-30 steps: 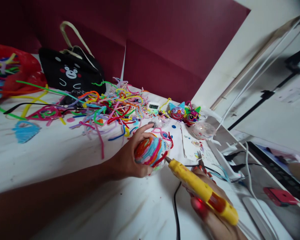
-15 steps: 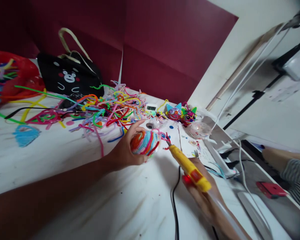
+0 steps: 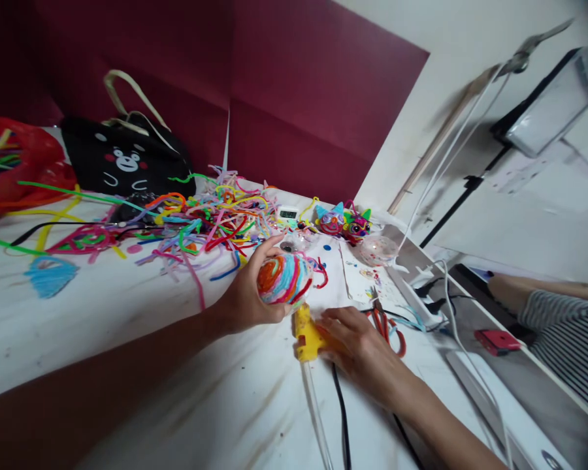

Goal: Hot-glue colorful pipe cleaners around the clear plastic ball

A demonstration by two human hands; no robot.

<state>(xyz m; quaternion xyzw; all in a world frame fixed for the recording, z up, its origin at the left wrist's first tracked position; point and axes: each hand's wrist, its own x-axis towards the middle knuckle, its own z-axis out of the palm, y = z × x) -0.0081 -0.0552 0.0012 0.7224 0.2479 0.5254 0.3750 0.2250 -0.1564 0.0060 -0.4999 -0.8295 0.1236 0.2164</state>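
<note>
My left hand (image 3: pixel 247 290) is closed round a ball wrapped in coils of orange, blue, red and pink pipe cleaner (image 3: pixel 285 279). In my right hand (image 3: pixel 357 339) is a yellow hot glue gun (image 3: pixel 306 336), a clear glue stick (image 3: pixel 316 411) jutting from its back end. The gun's tip lies at the lower right side of the ball; whether it touches is hidden. Beyond the ball lies a bent red pipe cleaner (image 3: pixel 322 274). Right of my right hand are red-handled pliers (image 3: pixel 383 320).
A tangled heap of pipe cleaners (image 3: pixel 225 215) spreads along the back, beside a black bag (image 3: pixel 127 163). Two decorated animal-face balls (image 3: pixel 343 222) and a clear bowl (image 3: pixel 378 250) stand at back right. A power strip (image 3: pixel 416 294) and cables run along the right; another person's striped sleeve (image 3: pixel 568 326) shows there.
My right hand has swung the glue gun left and turned it, bringing its tip from beyond the ball to the ball's lower right. The pliers have come into fuller view. My left hand keeps its hold.
</note>
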